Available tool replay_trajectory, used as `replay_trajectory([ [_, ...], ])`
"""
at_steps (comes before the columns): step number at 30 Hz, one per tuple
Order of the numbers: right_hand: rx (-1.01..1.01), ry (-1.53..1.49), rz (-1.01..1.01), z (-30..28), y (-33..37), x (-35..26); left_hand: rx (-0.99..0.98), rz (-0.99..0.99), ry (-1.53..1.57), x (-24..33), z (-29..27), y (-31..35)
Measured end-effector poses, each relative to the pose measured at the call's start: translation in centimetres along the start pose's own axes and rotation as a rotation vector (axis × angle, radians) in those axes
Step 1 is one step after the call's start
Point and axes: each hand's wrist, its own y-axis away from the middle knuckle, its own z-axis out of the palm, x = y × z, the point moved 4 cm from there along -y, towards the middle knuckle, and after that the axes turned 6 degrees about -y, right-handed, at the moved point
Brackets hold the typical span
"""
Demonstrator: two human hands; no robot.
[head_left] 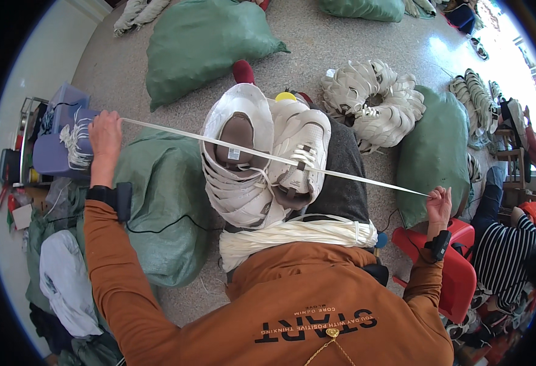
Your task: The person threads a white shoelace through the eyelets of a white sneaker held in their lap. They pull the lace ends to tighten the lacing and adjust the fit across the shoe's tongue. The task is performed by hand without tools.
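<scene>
A white shoelace point(268, 155) runs taut across the lap, over two white sneakers point(268, 161) lying there, its ends pinched in closed fingers: the left hand point(105, 135) grips one end out over a green sack point(158, 201), the right hand point(439, 204) holds the other between thumb and fingertips above a red stool point(460, 268). A bundle of white laces point(298, 235) lies across the lap just below the sneakers, and a ring of stacked white shoes point(372, 100) sits on the floor beyond them.

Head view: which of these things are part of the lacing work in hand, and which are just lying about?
In hand:
left hand
right hand
white lace stretched between them
white shoes on the lap
lace bundle

Lying about:
green sacks
ring of shoes on the floor
red stool
</scene>
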Motion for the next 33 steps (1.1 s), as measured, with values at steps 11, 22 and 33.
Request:
replay_trajectory([
  [11,-0.143,0.786,0.339,13.4,4.4,17.5,-0.562,-0.115,1.634,28.9,-8.4,8.6],
  [22,-0.573,1.275,0.236,15.9,6.7,28.6,-0.345,-0.001,1.495,31.5,-9.0,6.5],
  [33,-0.536,1.253,0.19,15.4,6.1,28.8,0.015,0.252,0.997,31.6,-11.7,6.6],
])
